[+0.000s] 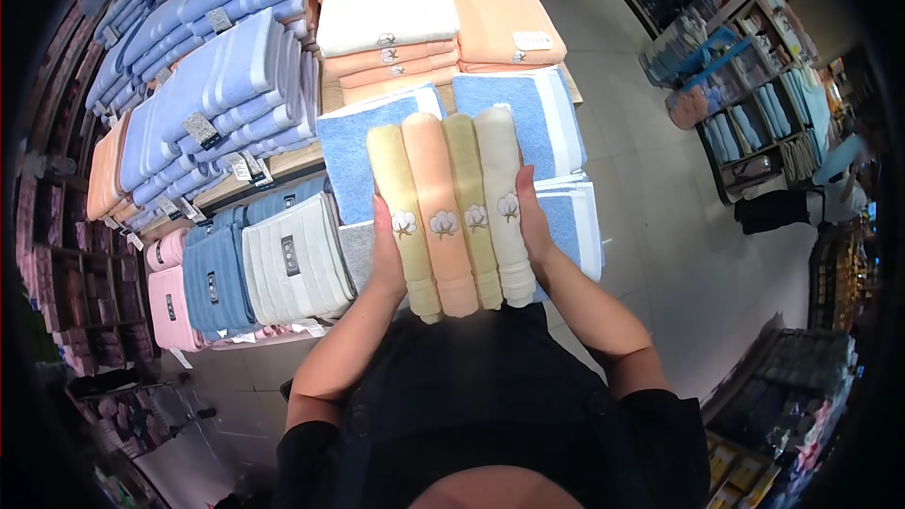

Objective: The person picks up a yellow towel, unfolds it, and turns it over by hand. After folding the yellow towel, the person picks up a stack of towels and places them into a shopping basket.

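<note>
Between my two hands is a row of several folded towels with embroidered cotton flowers: a yellow towel, a peach towel, an olive-green towel and a white towel. My left hand presses against the yellow end, its fingers mostly hidden behind. At the white end, my right hand presses in from the other side, thumb up along the edge. Blue towels with white borders lie on the display just beyond the held row.
Stacks of light-blue towels rise at the left, above grey-white towels and pink towels. Peach towels are piled at the back, one white towel on top. A tiled aisle runs right, with a person near shelves.
</note>
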Demonstrator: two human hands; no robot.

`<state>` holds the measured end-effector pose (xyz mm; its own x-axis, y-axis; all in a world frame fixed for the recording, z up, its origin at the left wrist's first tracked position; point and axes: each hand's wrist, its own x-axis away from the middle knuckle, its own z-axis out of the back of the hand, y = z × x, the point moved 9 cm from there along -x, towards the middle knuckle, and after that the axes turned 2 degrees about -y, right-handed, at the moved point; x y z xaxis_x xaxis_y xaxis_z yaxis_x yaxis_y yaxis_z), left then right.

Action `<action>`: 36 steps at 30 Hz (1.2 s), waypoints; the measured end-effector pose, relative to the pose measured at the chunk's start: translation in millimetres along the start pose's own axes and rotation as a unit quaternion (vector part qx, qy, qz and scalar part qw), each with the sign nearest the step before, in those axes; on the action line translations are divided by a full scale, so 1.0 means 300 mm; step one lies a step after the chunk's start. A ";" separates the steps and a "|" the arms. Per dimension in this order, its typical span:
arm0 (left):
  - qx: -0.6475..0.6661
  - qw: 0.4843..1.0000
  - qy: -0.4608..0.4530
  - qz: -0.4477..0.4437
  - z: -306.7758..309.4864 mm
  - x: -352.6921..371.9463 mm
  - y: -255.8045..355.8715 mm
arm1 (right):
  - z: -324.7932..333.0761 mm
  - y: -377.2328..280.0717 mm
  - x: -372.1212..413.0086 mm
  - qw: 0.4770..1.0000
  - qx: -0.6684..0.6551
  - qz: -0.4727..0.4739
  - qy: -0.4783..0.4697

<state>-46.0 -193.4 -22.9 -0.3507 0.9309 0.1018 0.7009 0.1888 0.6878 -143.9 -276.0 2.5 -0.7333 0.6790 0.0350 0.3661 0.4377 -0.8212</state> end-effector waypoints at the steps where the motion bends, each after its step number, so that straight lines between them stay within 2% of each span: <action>1: 0.014 1.000 -0.018 0.003 0.003 -0.003 -0.013 | -0.011 -0.003 -0.003 0.999 0.023 0.022 -0.012; 6: 0.042 0.997 -0.066 0.016 0.017 0.006 -0.055 | -0.055 -0.025 0.011 0.983 0.153 0.101 -0.030; 10: -0.023 0.998 -0.047 -0.016 0.035 0.007 -0.064 | -0.048 -0.021 0.012 0.946 0.291 0.142 -0.019; 12: -0.050 0.996 -0.068 -0.042 0.016 0.004 -0.052 | -0.053 -0.029 0.012 0.938 0.309 0.151 -0.024; 13: -0.095 0.992 -0.045 -0.072 0.015 0.004 -0.026 | -0.054 -0.033 0.010 0.939 0.307 0.150 -0.026; 15: -0.186 0.974 0.003 -0.129 -0.006 0.013 0.053 | -0.050 -0.059 0.011 0.959 0.257 0.118 -0.028; 18: -0.016 0.997 -0.021 -0.077 -0.054 -0.002 0.138 | -0.022 -0.116 -0.008 0.998 0.026 0.036 0.034; 19: 0.029 0.999 -0.002 -0.037 -0.027 -0.012 0.125 | 0.028 -0.107 -0.021 0.995 0.029 0.019 0.090; 22: -0.042 0.998 0.028 0.042 -0.022 -0.009 0.086 | 0.009 -0.051 0.026 0.968 0.031 -0.205 0.142; 25: -0.039 0.997 0.039 0.058 -0.049 -0.002 0.100 | -0.008 -0.048 0.004 0.975 0.043 -0.158 0.153; 28: 0.069 0.997 -0.006 0.023 -0.076 0.006 0.131 | 0.008 -0.049 -0.015 0.985 0.033 -0.123 0.119; 31: -0.133 0.988 0.048 -0.067 -0.078 0.032 0.193 | -0.051 -0.098 -0.012 0.998 -0.005 -0.059 0.033; 34: -0.145 0.988 0.061 -0.004 -0.069 0.019 0.186 | -0.053 -0.134 0.003 0.982 0.179 0.047 0.023; 36: -0.118 0.990 0.073 0.030 -0.043 0.002 0.192 | -0.043 -0.147 -0.001 0.980 0.194 0.027 0.041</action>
<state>-13.8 -186.0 25.9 -0.4110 0.8800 0.2381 0.5649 0.0409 0.8242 -152.2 -287.9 46.0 -0.6645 0.7471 0.0173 0.1465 0.1529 -0.9773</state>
